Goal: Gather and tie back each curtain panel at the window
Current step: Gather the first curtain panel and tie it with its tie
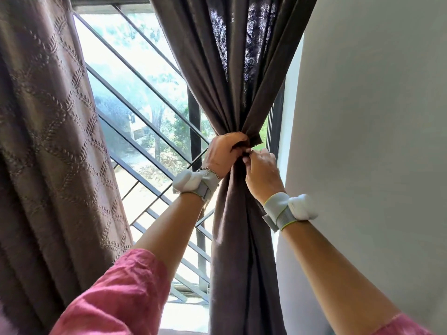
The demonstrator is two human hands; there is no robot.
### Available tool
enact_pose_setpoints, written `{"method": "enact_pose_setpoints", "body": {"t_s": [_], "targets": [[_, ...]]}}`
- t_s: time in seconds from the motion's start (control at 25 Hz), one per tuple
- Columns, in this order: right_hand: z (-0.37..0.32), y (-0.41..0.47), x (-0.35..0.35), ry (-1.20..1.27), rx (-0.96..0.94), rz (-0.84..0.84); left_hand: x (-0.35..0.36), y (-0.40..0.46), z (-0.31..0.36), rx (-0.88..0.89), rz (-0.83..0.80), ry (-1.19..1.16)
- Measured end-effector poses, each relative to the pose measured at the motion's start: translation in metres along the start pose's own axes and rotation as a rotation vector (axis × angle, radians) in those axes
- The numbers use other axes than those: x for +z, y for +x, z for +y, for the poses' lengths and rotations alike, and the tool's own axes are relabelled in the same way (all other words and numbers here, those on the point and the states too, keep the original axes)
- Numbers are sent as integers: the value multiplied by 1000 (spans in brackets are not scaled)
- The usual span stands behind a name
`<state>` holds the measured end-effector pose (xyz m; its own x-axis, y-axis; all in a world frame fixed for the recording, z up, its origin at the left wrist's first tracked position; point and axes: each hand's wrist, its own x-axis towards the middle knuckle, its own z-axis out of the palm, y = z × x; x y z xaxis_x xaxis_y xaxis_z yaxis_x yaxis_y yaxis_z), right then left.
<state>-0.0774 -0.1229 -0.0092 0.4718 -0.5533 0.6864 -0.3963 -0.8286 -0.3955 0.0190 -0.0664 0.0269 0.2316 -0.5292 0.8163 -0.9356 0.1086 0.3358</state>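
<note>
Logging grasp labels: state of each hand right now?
Left hand: grips the gathered dark curtain panel.
Right hand: pinches a dark tie-back end at the gather.

Diagonal metal window grille (145, 112), white wall (375, 117), trees (167, 122) outside

Gathered curtain panel (242, 93) right of window grille (145, 112), loose curtain panel (48, 141) left.

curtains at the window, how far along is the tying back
Done: the dark right panel is gathered into a bunch. In hand: the left hand grips the bunch while the right hand pinches the tie there. Left: the patterned left panel hangs loose.
</note>
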Motion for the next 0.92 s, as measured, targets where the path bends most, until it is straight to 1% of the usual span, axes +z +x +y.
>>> {"method": "enact_pose_setpoints", "body": {"t_s": [0.08, 0.12, 0.24, 0.28, 0.36, 0.44, 0.56, 0.64, 0.76, 0.8, 0.92], "targets": [[4, 2, -16, -32, -49, 6, 0, 3, -2, -30, -32, -57], [4, 5, -24, -25, -48, 7, -1, 4, -2, -7, -63, -56], [-2, 17, -41, 18, -39, 38, -8, 5, -5, 155, -165, 27], [-6, 19, -42, 31, -33, 53, -12, 5, -7, 180, -201, 46], [-14, 21, -39, 104, -1, 71, -17, 2, -10, 161, -234, 50], [-23, 20, -34, 215, 31, 86, -13, -2, -8, 106, -185, 50], [-23, 22, -33, 263, 1, 76, -3, 0, -4, 32, -35, 23], [-17, 22, -38, 363, -28, 31, -2, 2, -8, -48, -4, -67], [-4, 25, -47, 578, -10, 67, -1, 5, -17, -208, -45, -351], [-2, 26, -48, 574, -24, 61, -2, 4, -17, -228, -52, -428], [-5, 33, -45, 438, -70, -34, -6, 7, -21, -230, -94, -576]]}}
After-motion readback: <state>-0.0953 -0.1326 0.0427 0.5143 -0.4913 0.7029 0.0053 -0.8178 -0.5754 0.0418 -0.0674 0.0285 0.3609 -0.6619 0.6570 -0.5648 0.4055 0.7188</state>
